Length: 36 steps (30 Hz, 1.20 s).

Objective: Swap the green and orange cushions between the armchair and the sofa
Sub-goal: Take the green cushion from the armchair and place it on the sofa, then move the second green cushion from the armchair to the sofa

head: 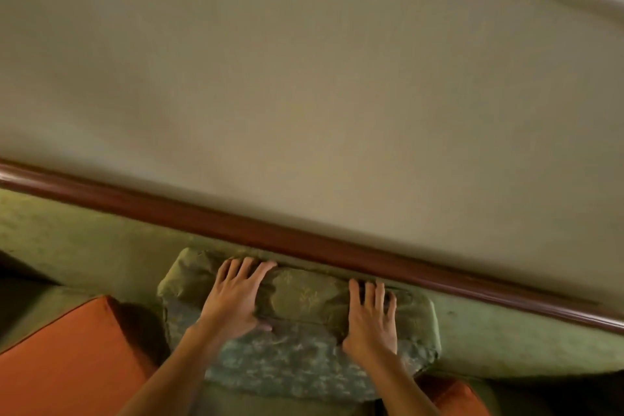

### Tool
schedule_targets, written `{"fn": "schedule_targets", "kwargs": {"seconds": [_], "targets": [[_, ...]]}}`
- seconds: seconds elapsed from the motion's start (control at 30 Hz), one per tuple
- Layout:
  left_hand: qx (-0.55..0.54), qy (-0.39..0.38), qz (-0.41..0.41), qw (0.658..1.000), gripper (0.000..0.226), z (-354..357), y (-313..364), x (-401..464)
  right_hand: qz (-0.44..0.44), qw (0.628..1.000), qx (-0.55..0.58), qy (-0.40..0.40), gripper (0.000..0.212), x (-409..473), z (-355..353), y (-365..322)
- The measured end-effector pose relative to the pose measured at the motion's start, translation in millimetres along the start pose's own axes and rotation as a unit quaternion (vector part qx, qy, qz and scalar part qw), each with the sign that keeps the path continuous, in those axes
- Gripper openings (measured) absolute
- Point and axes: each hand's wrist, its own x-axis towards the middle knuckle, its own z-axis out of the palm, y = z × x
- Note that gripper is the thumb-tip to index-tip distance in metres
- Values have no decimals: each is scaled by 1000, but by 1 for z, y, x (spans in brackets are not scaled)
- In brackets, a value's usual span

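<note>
Both hands lay flat on the green cushion (300, 307), which stood propped against the green upholstered backrest (84, 246) just below its dark red wooden top rail (304, 243). The left hand (236, 297) pressed the cushion's upper left part, fingers spread toward the rail, thumb along the front face. The right hand (371, 321) pressed the upper right part, fingers reaching over the top edge. The hands were well apart, each pressed open-palmed on the fabric rather than clenched around it. An orange cushion (67, 358) sat just beside the green one at lower left; another orange shape (456, 395) at lower right was possibly a second cushion. A beige wall (304, 78) rose behind, blurred.
</note>
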Motion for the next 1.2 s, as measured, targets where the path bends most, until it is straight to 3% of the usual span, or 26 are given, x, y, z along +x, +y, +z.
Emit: {"fn": "schedule_targets", "kwargs": {"seconds": [0.27, 0.4, 0.47, 0.53, 0.57, 0.6, 0.63, 0.7, 0.8, 0.9, 1.0, 1.07, 1.2], "targets": [[-17, -57, -28, 998, 126, -4, 2, -1, 8, 1000, -27, 0, 111, -1, 5, -9], [16, -89, -63, 994, 130, -27, 26, -10, 22, 998, 43, -30, 103, -8, -11, -15], [12, -78, -73, 994, 115, -29, 58, -16, 7, 994, 106, 31, 100, -12, -12, -30], [0, -30, -2, 1000, 81, -29, 87, -22, -53, 977, 152, 140, 105, -20, -12, -51], [12, -96, 17, 995, 69, -34, 101, -30, -78, 972, 176, 132, 107, -23, -10, -58], [44, -68, 44, 996, 66, -34, 107, -31, -86, 971, 195, 105, 107, -26, -9, -57], [71, -1, 21, 997, 70, -32, 104, -29, -85, 970, 204, 104, 108, -27, -8, -50], [65, -94, -55, 992, 86, -33, 83, -39, -80, 974, 161, 138, 106, -30, -4, -16], [73, -95, -95, 988, 103, -29, 33, -54, -30, 986, 161, 35, 106, -33, 12, 48], [59, -100, -153, 981, 99, -39, 23, -57, 50, 981, 187, 1, 104, -45, 13, 96], [10, -134, -218, 967, 85, -57, 47, -53, 76, 968, 240, -26, 102, -66, 6, 120], [-54, -116, -230, 965, 79, -69, 69, -57, 78, 950, 302, 14, 107, -81, 1, 126], [-181, -17, -152, 972, 84, -92, 127, -85, 64, 869, 478, 114, 121, -127, -11, 115]]}}
